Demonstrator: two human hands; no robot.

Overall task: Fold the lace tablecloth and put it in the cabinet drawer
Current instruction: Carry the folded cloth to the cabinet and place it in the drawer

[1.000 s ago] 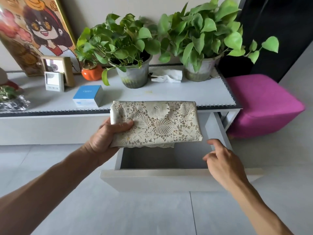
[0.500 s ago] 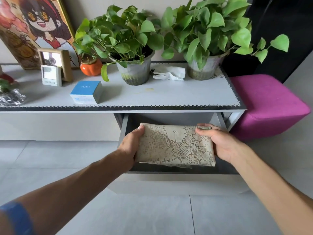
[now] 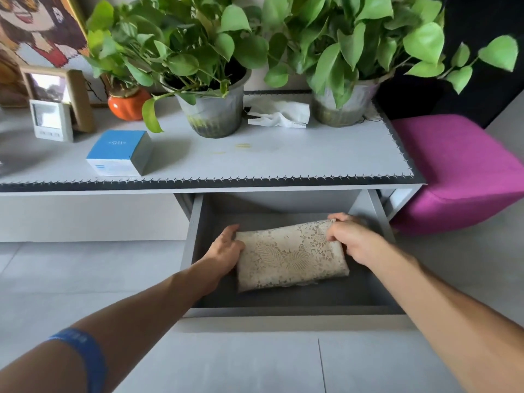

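1. I see the folded lace tablecloth (image 3: 290,255) lying inside the open cabinet drawer (image 3: 286,310), on its dark floor, roughly in the middle and slightly tilted, its right end further back than its left.
2. My left hand (image 3: 226,249) is at the cloth's left end, fingers curled around the edge with the thumb on top; it grips that end.
3. My right hand (image 3: 350,238) is at the far right corner of the cloth, fingers bent down over the top edge and pinching it. Whether the fingertips reach under the fabric I cannot tell.
4. Both forearms reach down into the drawer from the near side; a blue band (image 3: 80,355) sits on my left arm.
5. The drawer is pulled well out from under the grey worktop (image 3: 255,163), whose front edge carries a dark stitched trim.
6. On the worktop stand two potted plants: one (image 3: 212,109) left of centre, the other (image 3: 343,103) to the right, their leaves hanging over the surface.
7. A crumpled white tissue (image 3: 279,116) lies between the two pots.
8. A blue and white box (image 3: 119,153) sits near the front left, with a small white display unit (image 3: 51,120), a wooden frame (image 3: 56,92) and an orange pot (image 3: 129,104) behind it.
9. A magenta stool (image 3: 459,171) stands on the floor just right of the cabinet.
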